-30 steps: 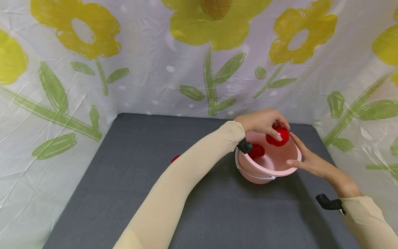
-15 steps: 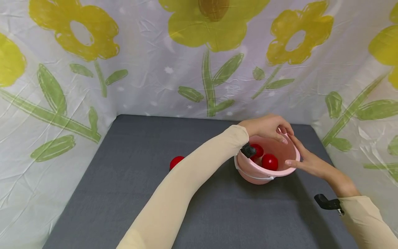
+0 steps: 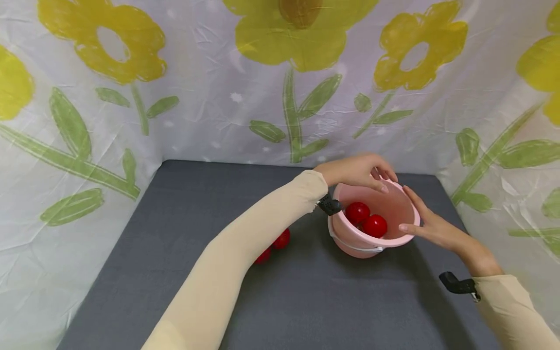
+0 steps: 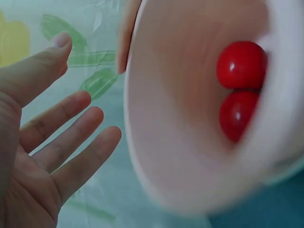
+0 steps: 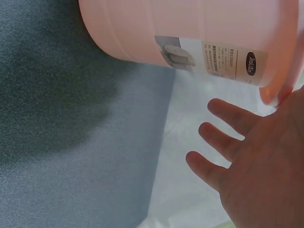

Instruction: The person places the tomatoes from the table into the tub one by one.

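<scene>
A pink bucket [image 3: 356,242] with a white handle stands on the right of the table, two red balls [image 3: 375,226] touching each other inside it. Over its back rim is the left hand [image 3: 359,171], empty, its fingers spread in the left wrist view [image 4: 52,142]. The right hand [image 3: 442,232] rests thumb and forefinger at the bucket's right rim; its other fingers stretch out beside the wall in the right wrist view [image 5: 256,152]. Two more red balls [image 3: 281,239] lie on the table, partly hidden by the left sleeve.
The dark grey table [image 3: 341,301] meets a flowered cloth [image 3: 210,97] at its back and sides. A black wrist camera [image 3: 329,204] on the left wrist hangs close to the bucket's left rim. A label [image 5: 228,59] shows on the bucket's wall.
The red ball that was in the left hand lies in the bucket, let go. That hand has opened and shifted left, and its sleeve uncovers more of the balls on the table.
</scene>
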Demonstrator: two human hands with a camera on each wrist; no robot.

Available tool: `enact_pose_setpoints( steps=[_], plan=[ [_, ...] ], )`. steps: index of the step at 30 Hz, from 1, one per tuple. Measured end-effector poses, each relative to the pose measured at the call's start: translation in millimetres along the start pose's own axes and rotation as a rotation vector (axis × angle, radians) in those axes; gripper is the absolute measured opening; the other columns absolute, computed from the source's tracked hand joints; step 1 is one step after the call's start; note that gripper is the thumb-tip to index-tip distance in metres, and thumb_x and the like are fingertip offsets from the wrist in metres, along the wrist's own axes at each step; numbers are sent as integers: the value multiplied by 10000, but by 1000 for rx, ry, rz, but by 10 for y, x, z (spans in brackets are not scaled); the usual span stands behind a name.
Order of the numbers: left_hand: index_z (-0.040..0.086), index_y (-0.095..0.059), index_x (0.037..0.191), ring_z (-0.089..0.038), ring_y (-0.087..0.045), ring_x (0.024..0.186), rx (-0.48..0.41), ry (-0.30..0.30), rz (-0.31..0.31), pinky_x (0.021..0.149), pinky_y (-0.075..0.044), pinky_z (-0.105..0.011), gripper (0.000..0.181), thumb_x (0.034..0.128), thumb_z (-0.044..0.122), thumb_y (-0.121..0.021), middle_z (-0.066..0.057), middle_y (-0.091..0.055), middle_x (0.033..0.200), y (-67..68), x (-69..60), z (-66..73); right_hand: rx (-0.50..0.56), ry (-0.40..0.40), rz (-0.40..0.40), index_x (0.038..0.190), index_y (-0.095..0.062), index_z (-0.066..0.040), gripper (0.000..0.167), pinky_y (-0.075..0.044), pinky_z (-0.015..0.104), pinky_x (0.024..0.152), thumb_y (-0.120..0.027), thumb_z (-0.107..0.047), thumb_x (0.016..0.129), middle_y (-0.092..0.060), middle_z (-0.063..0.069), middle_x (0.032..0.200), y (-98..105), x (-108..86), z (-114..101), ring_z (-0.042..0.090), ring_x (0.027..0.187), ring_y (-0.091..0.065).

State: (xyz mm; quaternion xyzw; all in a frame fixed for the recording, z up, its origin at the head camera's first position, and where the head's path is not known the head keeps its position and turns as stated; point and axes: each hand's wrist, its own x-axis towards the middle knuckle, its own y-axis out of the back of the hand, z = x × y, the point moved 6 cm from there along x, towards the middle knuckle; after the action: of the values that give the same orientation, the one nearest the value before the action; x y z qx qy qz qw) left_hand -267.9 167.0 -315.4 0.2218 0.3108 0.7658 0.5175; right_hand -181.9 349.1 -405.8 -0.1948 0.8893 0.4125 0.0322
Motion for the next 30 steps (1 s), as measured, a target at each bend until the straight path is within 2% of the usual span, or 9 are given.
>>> enact_pose_setpoints(
  steps=[4, 6, 11, 13, 19, 22, 26, 30],
  plan=[
    [76, -659, 1284, -182, -620, 1172, 24, -33, 40, 1037, -490, -235, 399, 908, 191, -722, -89, -664, 1292, 155, -338, -63, -3, -4, 8, 1583, 145, -278, 1043, -272, 805, 1008, -654, -297, 913, -1, 245, 1644, -3, 8, -4, 553, 1417, -170],
    [92, -663, 1284, -194, -617, 1183, 18, -30, 59, 1026, -506, -259, 399, 903, 190, -729, -83, -660, 1303, 208, -541, -85, -9, 0, 13, 1582, 146, -281, 1050, -272, 804, 1009, -659, -298, 909, 3, 239, 1648, 5, 1, -12, 557, 1422, -167],
    [139, -669, 1284, -168, -591, 1193, -7, 30, 89, 919, -564, -244, 422, 877, 203, -759, -27, -646, 1310, 240, -1071, -150, -5, 8, 18, 1583, 141, -288, 1059, -264, 805, 1013, -669, -291, 901, 17, 220, 1657, 12, -9, -17, 551, 1434, -146],
    [163, -669, 1282, -146, -586, 1199, -5, 51, 103, 915, -567, -249, 425, 873, 226, -762, 2, -641, 1308, 231, -1267, -202, -3, 7, 19, 1582, 143, -293, 1060, -260, 808, 1012, -669, -286, 900, 20, 219, 1657, 11, -10, -13, 550, 1434, -142],
    [218, -667, 1274, -186, -595, 1245, 52, 111, 158, 965, -559, -357, 403, 882, 261, -752, 34, -640, 1315, 161, -1801, -455, 3, 10, 14, 1585, 139, -262, 1058, -253, 811, 1013, -667, -279, 900, 28, 226, 1655, -3, -1, -6, 554, 1436, -132],
    [222, -664, 1277, -204, -595, 1246, 44, 159, 185, 968, -560, -392, 410, 879, 258, -756, 28, -638, 1319, 86, -2044, -626, 5, 4, 10, 1586, 140, -250, 1058, -252, 813, 1010, -667, -286, 902, 35, 226, 1655, -9, -8, -8, 558, 1437, -127],
    [223, -667, 1265, -205, -597, 1242, 5, 213, 232, 965, -563, -383, 406, 871, 233, -766, 24, -645, 1310, -30, -2323, -840, 8, 2, 9, 1584, 145, -262, 1055, -251, 815, 1005, -663, -282, 906, 42, 221, 1656, -9, -20, -16, 557, 1439, -115],
    [230, -675, 1253, -205, -593, 1254, -13, 261, 269, 955, -568, -358, 390, 873, 230, -763, 14, -650, 1308, -160, -2540, -1040, 6, 9, 4, 1581, 149, -280, 1047, -258, 815, 998, -656, -279, 912, 46, 212, 1659, -12, -11, -23, 552, 1441, -112]
  ],
)
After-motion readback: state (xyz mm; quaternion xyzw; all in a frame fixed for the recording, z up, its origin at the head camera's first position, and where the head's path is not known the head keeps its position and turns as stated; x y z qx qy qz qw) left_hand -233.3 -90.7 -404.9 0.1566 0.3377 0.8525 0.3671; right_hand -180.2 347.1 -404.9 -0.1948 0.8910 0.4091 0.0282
